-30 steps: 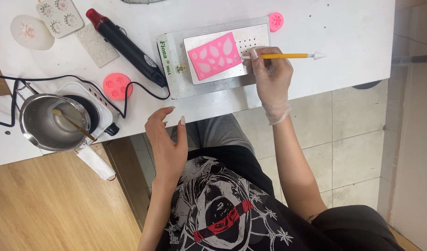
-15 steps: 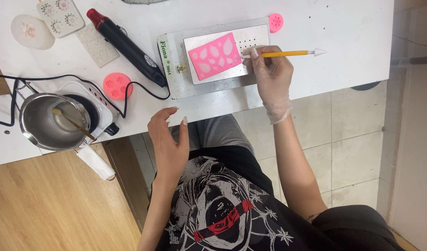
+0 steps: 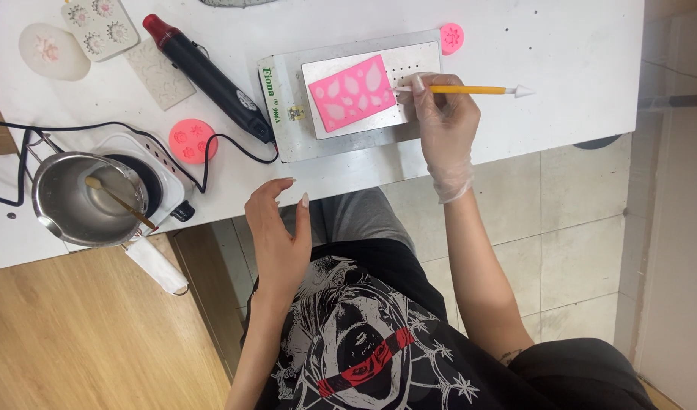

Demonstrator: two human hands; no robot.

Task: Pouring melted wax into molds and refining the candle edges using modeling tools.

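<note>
My right hand [image 3: 442, 121], in a clear glove, grips a yellow modelling tool [image 3: 470, 89] with white tips. One tip touches the right edge of a pink rectangular silicone mould [image 3: 354, 93] with leaf-shaped cavities. The mould lies on a flat metal plate device [image 3: 348, 137] on the white table. My left hand [image 3: 276, 235] is bare, fingers apart, and hovers just off the table's front edge, holding nothing.
A black heat gun [image 3: 212, 76] with a red tip lies left of the plate. A steel pot [image 3: 86, 199] with a stick sits on a small white hotplate. Round pink moulds [image 3: 192, 140] [image 3: 451, 38] and pale moulds [image 3: 54, 52] lie about. Tiled floor is on the right.
My left hand has shifted slightly near the table edge. My right hand and the tool stay at the mould.
</note>
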